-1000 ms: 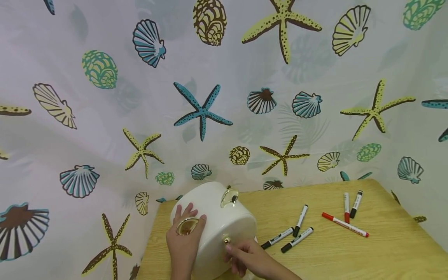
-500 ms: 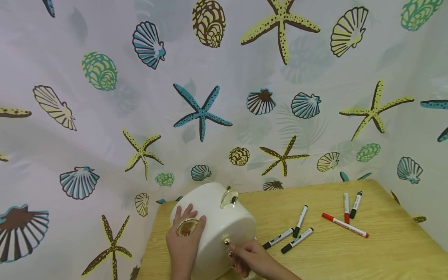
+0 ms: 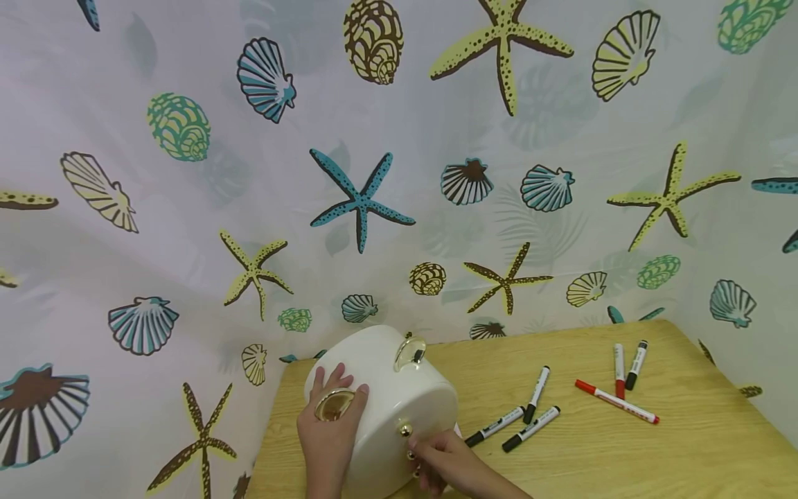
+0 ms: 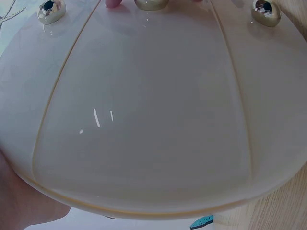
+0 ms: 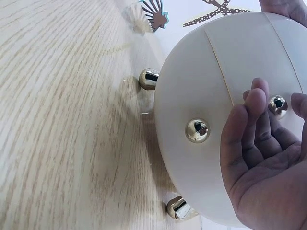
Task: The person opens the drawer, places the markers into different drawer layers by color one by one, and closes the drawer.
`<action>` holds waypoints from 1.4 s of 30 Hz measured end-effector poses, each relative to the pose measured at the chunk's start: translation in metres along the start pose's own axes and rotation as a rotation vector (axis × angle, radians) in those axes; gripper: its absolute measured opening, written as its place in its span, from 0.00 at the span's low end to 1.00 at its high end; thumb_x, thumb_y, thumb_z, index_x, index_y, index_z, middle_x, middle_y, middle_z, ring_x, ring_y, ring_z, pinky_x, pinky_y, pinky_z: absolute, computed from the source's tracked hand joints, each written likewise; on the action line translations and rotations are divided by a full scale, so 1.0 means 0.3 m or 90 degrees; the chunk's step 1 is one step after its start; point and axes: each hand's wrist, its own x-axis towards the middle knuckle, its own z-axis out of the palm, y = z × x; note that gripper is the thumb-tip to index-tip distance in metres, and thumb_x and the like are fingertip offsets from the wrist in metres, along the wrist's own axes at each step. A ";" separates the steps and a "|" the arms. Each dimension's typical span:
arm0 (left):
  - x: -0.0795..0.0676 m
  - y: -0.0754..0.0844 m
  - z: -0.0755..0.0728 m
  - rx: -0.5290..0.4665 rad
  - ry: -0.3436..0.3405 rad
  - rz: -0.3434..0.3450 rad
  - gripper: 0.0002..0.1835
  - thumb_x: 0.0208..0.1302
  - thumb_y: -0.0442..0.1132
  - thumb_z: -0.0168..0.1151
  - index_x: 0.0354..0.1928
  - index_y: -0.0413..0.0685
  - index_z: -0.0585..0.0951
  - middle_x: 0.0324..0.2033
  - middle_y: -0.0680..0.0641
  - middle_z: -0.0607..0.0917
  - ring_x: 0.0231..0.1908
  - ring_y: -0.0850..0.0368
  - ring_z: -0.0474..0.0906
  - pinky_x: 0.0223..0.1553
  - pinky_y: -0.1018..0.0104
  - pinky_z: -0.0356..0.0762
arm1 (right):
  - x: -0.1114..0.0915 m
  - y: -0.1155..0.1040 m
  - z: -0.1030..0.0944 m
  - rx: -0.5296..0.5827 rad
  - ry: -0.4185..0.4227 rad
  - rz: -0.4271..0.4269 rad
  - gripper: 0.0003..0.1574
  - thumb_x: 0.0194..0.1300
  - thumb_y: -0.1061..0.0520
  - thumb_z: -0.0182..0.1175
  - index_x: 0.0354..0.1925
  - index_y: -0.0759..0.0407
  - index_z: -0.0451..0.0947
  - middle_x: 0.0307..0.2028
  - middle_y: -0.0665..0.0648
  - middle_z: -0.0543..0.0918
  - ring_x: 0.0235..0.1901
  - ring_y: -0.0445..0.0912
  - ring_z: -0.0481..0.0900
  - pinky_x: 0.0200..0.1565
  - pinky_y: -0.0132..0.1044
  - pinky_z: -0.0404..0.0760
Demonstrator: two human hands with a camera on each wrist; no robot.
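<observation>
A white, drum-shaped container [image 3: 377,353] lies on its side on the wooden table. Its rounded wall carries shiny gold loop fittings [image 3: 409,354]; its flat face has several gold ball knobs [image 5: 197,130] and thin seam lines. My left hand [image 3: 325,433] rests on the curved wall with fingers spread, thumb and forefinger either side of an oval gold fitting [image 3: 333,404]. My right hand [image 3: 445,457] is at the flat face. In the right wrist view its fingertips and thumb stand on opposite sides of one ball knob [image 5: 278,106], with gaps showing around it.
Right of the container lie several black-capped markers [image 3: 531,428] and red-capped ones [image 3: 616,401] on the wooden table [image 3: 580,471]. A white sheet [image 3: 355,125] printed with shells and starfish hangs behind the table and along both sides.
My right hand has moved slightly down and right along the flat face, away from the uppermost knob, uncovering lower knobs. The left hand and the container have stayed in place.
</observation>
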 end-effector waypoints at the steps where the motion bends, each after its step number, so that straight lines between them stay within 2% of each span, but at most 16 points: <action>1: 0.001 0.000 0.001 0.001 0.001 -0.001 0.25 0.42 0.61 0.79 0.40 0.57 0.87 0.52 0.63 0.85 0.72 0.67 0.58 0.77 0.51 0.48 | 0.002 0.002 0.001 0.001 -0.004 -0.003 0.34 0.74 0.43 0.51 0.38 0.78 0.79 0.18 0.52 0.80 0.15 0.37 0.74 0.19 0.28 0.76; 5: 0.003 -0.004 0.002 0.009 0.009 -0.006 0.23 0.42 0.60 0.79 0.39 0.58 0.87 0.52 0.63 0.85 0.72 0.68 0.58 0.77 0.52 0.48 | 0.007 0.010 0.005 -0.012 -0.014 -0.012 0.33 0.74 0.44 0.52 0.38 0.76 0.79 0.18 0.53 0.81 0.15 0.38 0.75 0.19 0.28 0.77; 11: 0.003 -0.006 0.000 0.019 0.014 -0.015 0.22 0.42 0.60 0.79 0.39 0.60 0.87 0.51 0.65 0.85 0.71 0.70 0.58 0.77 0.51 0.48 | 0.009 0.012 0.005 -0.029 -0.020 -0.024 0.32 0.74 0.45 0.51 0.37 0.76 0.79 0.21 0.72 0.81 0.15 0.40 0.75 0.19 0.29 0.77; 14: 0.002 -0.005 0.000 0.012 0.013 -0.015 0.23 0.43 0.59 0.79 0.40 0.59 0.87 0.52 0.64 0.85 0.71 0.69 0.58 0.77 0.52 0.49 | 0.007 0.009 0.006 -0.028 -0.022 -0.019 0.33 0.75 0.45 0.51 0.37 0.77 0.79 0.23 0.76 0.81 0.15 0.40 0.75 0.19 0.30 0.76; 21: 0.001 -0.002 0.002 0.005 0.009 -0.002 0.23 0.42 0.60 0.79 0.39 0.58 0.87 0.52 0.63 0.85 0.72 0.68 0.59 0.77 0.51 0.48 | 0.001 0.001 0.005 -0.008 -0.022 -0.003 0.32 0.75 0.44 0.51 0.39 0.75 0.80 0.21 0.63 0.83 0.16 0.40 0.75 0.20 0.30 0.77; 27: -0.002 0.000 0.000 0.004 0.004 0.000 0.24 0.42 0.60 0.79 0.40 0.58 0.86 0.52 0.63 0.85 0.72 0.67 0.59 0.76 0.53 0.54 | -0.001 0.001 0.004 -0.006 -0.026 -0.004 0.31 0.74 0.45 0.51 0.40 0.76 0.79 0.21 0.57 0.82 0.16 0.39 0.74 0.20 0.29 0.76; 30: -0.003 0.001 0.001 0.005 0.005 0.005 0.24 0.43 0.60 0.79 0.40 0.58 0.87 0.51 0.62 0.85 0.72 0.67 0.59 0.76 0.52 0.53 | -0.003 0.000 0.006 -0.001 -0.025 -0.002 0.32 0.74 0.45 0.51 0.40 0.77 0.79 0.20 0.54 0.81 0.16 0.38 0.74 0.20 0.29 0.76; 36: -0.002 -0.001 0.005 0.013 0.009 0.012 0.23 0.43 0.60 0.78 0.40 0.58 0.86 0.52 0.61 0.85 0.72 0.65 0.59 0.77 0.47 0.48 | -0.008 -0.002 0.005 0.010 -0.029 -0.001 0.32 0.74 0.45 0.51 0.41 0.77 0.78 0.20 0.54 0.80 0.16 0.38 0.74 0.21 0.28 0.77; 42: -0.003 -0.002 0.003 0.020 0.014 0.003 0.23 0.43 0.60 0.78 0.40 0.60 0.87 0.52 0.61 0.85 0.72 0.65 0.59 0.76 0.48 0.50 | -0.016 -0.001 -0.004 0.017 -0.049 -0.015 0.32 0.75 0.46 0.50 0.41 0.78 0.78 0.20 0.53 0.81 0.18 0.37 0.75 0.22 0.27 0.77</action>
